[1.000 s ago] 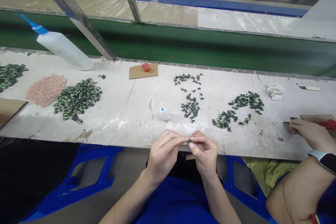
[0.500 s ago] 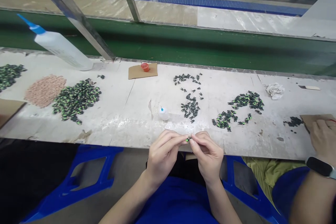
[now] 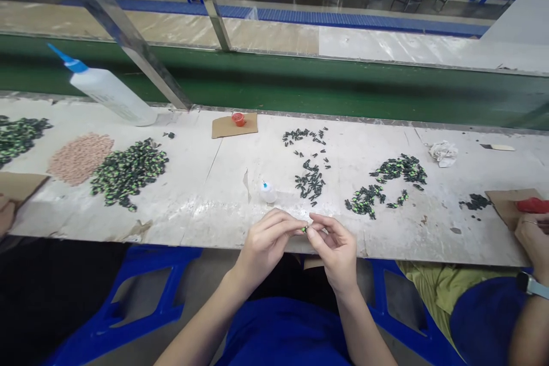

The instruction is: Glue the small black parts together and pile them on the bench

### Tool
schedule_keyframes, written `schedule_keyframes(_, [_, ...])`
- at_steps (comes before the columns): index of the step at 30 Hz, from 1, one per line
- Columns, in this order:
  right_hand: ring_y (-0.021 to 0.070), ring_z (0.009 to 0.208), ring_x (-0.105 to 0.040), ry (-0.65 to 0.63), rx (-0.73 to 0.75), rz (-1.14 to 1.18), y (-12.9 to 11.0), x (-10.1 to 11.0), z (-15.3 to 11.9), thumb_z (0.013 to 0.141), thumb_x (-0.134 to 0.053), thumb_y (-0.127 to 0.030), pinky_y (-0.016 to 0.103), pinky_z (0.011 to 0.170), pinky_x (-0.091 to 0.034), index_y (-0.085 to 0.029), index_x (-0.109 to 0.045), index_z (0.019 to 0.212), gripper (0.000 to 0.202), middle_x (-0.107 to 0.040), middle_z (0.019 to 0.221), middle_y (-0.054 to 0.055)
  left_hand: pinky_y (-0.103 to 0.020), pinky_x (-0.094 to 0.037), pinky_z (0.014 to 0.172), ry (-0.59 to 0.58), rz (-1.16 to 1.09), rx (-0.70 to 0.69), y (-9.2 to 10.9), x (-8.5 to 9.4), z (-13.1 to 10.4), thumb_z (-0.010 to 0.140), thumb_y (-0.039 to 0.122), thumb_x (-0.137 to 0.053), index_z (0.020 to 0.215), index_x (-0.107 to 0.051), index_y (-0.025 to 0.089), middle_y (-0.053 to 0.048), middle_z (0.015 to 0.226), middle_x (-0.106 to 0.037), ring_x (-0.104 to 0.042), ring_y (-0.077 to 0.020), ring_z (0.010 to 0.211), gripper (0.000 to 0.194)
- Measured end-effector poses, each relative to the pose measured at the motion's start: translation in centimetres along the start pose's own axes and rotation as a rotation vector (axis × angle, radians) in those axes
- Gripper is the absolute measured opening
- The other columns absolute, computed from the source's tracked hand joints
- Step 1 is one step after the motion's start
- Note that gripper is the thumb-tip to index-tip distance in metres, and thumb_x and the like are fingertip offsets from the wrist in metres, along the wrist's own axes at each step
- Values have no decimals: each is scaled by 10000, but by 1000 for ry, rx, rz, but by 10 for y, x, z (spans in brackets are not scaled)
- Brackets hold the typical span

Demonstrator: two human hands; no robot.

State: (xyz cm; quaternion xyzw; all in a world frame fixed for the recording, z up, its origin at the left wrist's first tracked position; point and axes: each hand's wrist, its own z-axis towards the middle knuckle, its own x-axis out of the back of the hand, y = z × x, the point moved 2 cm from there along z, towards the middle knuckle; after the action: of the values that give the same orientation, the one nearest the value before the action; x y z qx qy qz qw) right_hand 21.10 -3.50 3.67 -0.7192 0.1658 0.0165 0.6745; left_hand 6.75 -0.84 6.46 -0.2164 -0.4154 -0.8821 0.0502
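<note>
My left hand (image 3: 268, 243) pinches a small black-and-green piece (image 3: 304, 229) between thumb and fingertips, just over the table's front edge. Beside it, my right hand (image 3: 337, 249) has its index finger raised away from the thumb. That thumb's tip lies close by the piece; whether it touches cannot be made out. Beyond my hands stands a small white bottle (image 3: 268, 192) with a blue tip. A loose pile of small black parts (image 3: 309, 182) lies past my fingers. To the right are black-and-green pieces (image 3: 365, 200) like the held one, with another such heap (image 3: 398, 168) behind.
A large white bottle (image 3: 114, 94) leans at the back left, near pinkish parts (image 3: 80, 157) and a black-and-green heap (image 3: 128, 174). A red cup (image 3: 238, 119) sits on cardboard (image 3: 223, 127). Crumpled tissue (image 3: 444, 153) lies right. A co-worker's hand (image 3: 534, 237) is at the right edge.
My right index finger has lifted off the piece, which stays in my left fingers. The co-worker's hand at right has shifted, showing something red. Another person's hand appears at the left edge.
</note>
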Motion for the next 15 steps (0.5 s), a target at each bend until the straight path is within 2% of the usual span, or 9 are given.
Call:
schedule_keyframes(4, [138, 614, -666, -45, -82, 39, -5, 1, 5, 641, -799, -257, 259, 603, -575, -182, -744, 866, 243, -707, 682, 16, -259, -536, 647, -66, -41, -9, -2, 7, 8, 891, 63, -544, 1007, -676, 190, -40, 786, -661, -613, -144, 748, 218])
schedule_keyframes(8, [113, 543, -630, 1, -49, 89, -6, -1, 9, 592, -816, -225, 224, 544, -550, -177, -721, 827, 257, -674, 607, -9, -262, -525, 651, -85, -18, -65, -3, 7, 14, 897, 78, -541, 1002, -667, 183, -40, 783, -639, -593, -145, 751, 195])
schedule_keyframes(15, [87, 502, -581, 133, 37, 133, -3, -9, 11, 569, -794, -199, 204, 538, -532, -189, -628, 727, 229, -618, 568, -42, -240, -466, 614, 13, 104, -175, 2, -1, 17, 872, -22, -504, 1029, -631, 179, -20, 741, -584, -513, -135, 712, 285])
